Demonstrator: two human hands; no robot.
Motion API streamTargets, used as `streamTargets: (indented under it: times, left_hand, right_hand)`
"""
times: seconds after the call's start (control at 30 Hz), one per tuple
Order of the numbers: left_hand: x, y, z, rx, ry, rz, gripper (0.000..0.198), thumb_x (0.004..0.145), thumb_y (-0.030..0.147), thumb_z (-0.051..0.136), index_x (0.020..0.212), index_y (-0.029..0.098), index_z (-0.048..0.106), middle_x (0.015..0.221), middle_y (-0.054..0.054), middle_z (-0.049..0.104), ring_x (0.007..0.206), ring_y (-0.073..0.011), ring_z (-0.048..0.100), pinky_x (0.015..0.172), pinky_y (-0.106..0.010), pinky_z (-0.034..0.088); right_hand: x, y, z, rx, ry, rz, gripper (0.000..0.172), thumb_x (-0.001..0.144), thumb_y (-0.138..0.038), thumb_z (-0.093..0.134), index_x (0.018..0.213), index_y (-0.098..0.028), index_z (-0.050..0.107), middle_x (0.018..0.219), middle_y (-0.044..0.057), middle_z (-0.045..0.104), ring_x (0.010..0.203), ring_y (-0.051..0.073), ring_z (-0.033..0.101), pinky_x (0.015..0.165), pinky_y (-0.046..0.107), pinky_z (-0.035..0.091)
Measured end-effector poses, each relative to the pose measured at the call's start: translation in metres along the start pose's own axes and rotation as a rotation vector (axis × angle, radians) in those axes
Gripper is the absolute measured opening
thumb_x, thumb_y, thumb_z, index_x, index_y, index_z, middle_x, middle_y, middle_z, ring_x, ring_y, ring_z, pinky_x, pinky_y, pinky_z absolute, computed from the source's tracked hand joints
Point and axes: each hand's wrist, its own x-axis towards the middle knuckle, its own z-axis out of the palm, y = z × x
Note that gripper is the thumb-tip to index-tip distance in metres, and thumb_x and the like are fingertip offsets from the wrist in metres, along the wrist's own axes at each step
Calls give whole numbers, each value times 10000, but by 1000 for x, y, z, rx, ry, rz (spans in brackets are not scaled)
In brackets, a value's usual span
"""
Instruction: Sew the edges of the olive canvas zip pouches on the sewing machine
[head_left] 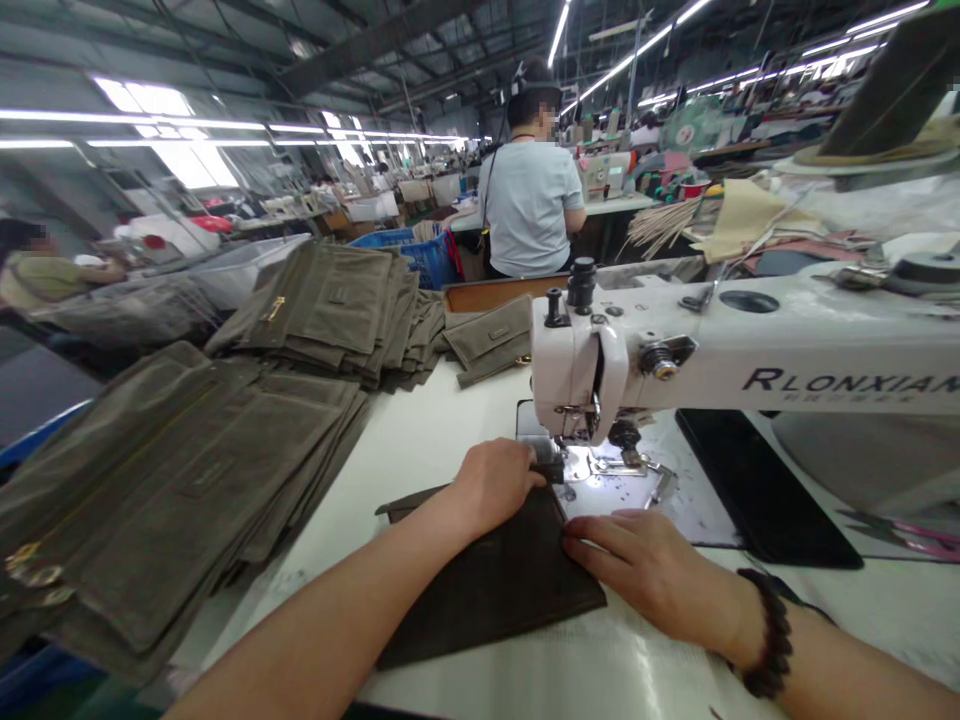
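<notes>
A dark olive-brown fabric piece [487,580] lies flat on the sewing machine's table, its upper edge at the presser foot. My left hand [495,485] is closed on its top edge, fingertips just left of the foot. On the right edge of the piece, my right hand [649,565] grips with fingers and thumb close together; the thumb is partly hidden. A dark beaded bracelet [769,635] circles my right wrist. Above the fabric stands the white sewing machine [720,345], its lamp lighting the metal needle plate [637,490].
Stacks of olive fabric bag pieces with zippers [202,470] cover the left side. A small olive pouch [491,340] lies behind the machine head. Under the arm is a black flat panel [765,490]; pink-handled scissors [922,538] lie at right. A co-worker [532,200] sits ahead.
</notes>
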Motion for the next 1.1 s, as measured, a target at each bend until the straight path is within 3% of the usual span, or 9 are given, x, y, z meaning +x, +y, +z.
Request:
streamTargets:
  times: [0.17, 0.27, 0.43, 0.53, 0.83, 1.1]
  left_hand:
    - [-3, -18, 4, -2, 8, -52, 185, 797, 240, 462, 851, 197, 633, 859, -47, 673, 829, -196, 621, 700, -257, 454]
    - [10, -26, 5, 31, 46, -95, 199, 797, 231, 453, 863, 171, 631, 869, -88, 668, 854, -231, 620, 721, -299, 462]
    - [46, -14, 9, 69, 117, -55, 248, 823, 221, 429, 960, 138, 620, 972, -137, 645, 969, -265, 586, 813, -356, 449]
    - [55, -8, 13, 70, 162, 5, 272, 828, 179, 413, 1018, 136, 602, 1056, -134, 618, 1049, -265, 543, 867, -369, 427]
    - [47, -13, 14, -14, 213, 185, 253, 782, 156, 503, 1010, 150, 611, 1065, -85, 627, 1040, -222, 552, 907, -303, 416]
    - [49, -12, 18, -75, 230, 206, 226, 769, 131, 490, 941, 117, 637, 982, -117, 654, 997, -253, 575, 860, -333, 449]
  right_hand:
    - [10, 1, 8, 7, -80, 47, 252, 826, -91, 372, 962, -114, 582, 957, 98, 612, 676, 147, 558, 591, 274, 454]
    - [15, 6, 17, -69, -49, 115, 257, 808, -72, 391, 967, -118, 588, 961, 96, 616, 648, 143, 554, 560, 271, 446]
    - [14, 16, 25, -227, 44, 191, 286, 785, -41, 379, 940, -106, 610, 905, 102, 623, 592, 132, 531, 505, 261, 412]
    - [12, 17, 24, -268, 59, 190, 277, 788, -48, 381, 917, -103, 620, 866, 98, 622, 578, 136, 516, 495, 270, 398]
    - [4, 12, 20, -265, 3, 86, 274, 791, -66, 371, 902, -101, 620, 833, 97, 611, 568, 155, 494, 480, 296, 381]
    - [4, 11, 14, -251, 10, 63, 342, 779, -44, 315, 939, -63, 617, 857, 120, 624, 602, 159, 525, 511, 292, 421]
